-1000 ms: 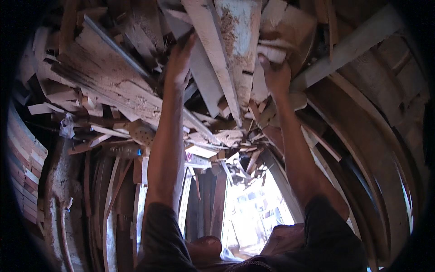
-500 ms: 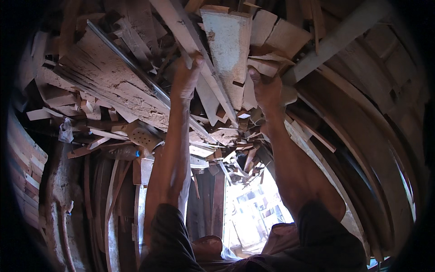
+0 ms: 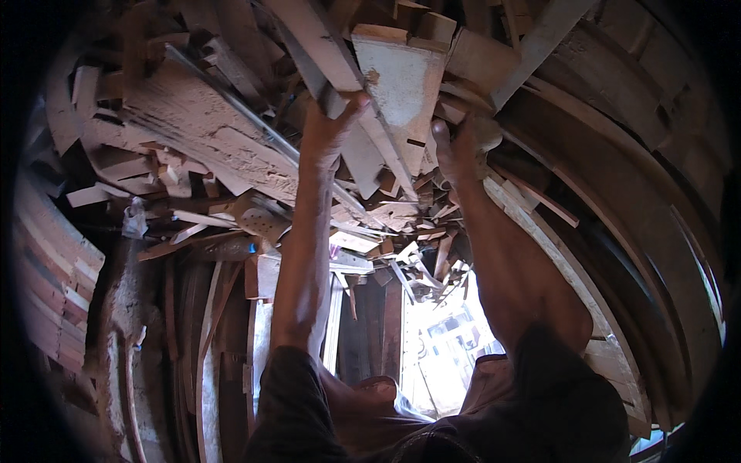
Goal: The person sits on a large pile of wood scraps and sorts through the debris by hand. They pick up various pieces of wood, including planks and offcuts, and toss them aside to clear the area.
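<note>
My left hand (image 3: 332, 127) is closed around a long narrow wooden board (image 3: 328, 50), with its thumb over the top edge. That board slants from the far edge down toward the middle of the pile. Farther right, my right hand (image 3: 459, 150) has its thumb raised and its other fingers curled away from view. Against those fingers is a pale, rounded-looking piece (image 3: 486, 133), whose kind I cannot make out. Between the hands lies a wide pale wooden plank (image 3: 397, 77) with a dark slot near its lower end.
A broad rough slab (image 3: 204, 127) lies left of my hands, with a thin metal-looking bar (image 3: 231, 99) across it. Offcuts (image 3: 421, 266) are heaped below the hands. Long boards (image 3: 610, 193) stack along the right. Bright light (image 3: 448, 347) comes in near my body.
The whole view has shifted slightly, so the pile sits farther right. My left hand stays on the narrow board. My right thumb has come away from a small wood piece beside it.
</note>
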Available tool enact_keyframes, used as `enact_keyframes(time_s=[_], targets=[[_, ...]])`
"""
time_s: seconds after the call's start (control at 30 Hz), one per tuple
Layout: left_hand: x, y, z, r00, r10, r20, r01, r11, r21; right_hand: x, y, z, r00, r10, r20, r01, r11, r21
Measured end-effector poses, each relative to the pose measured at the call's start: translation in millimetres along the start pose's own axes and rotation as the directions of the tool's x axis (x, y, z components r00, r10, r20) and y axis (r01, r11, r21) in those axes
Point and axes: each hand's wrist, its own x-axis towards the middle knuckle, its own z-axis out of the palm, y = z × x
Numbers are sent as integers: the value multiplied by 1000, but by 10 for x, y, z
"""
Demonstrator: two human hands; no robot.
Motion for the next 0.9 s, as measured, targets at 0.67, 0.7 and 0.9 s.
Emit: enact_keyframes(time_s=[0.67,0.7,0.9], targets=[[-528,26,234,988,-61,141,57,998,31,-448,-166,-181,998,-28,48,46,907,-418],[-573,84,234,988,-99,115,96,995,32,-493,-292,-113,999,48,8,-42,932,-361],[-794,78,389,964,-40,265,21,997,75,-729,-208,-266,969,36,-243,-102,960,-262]])
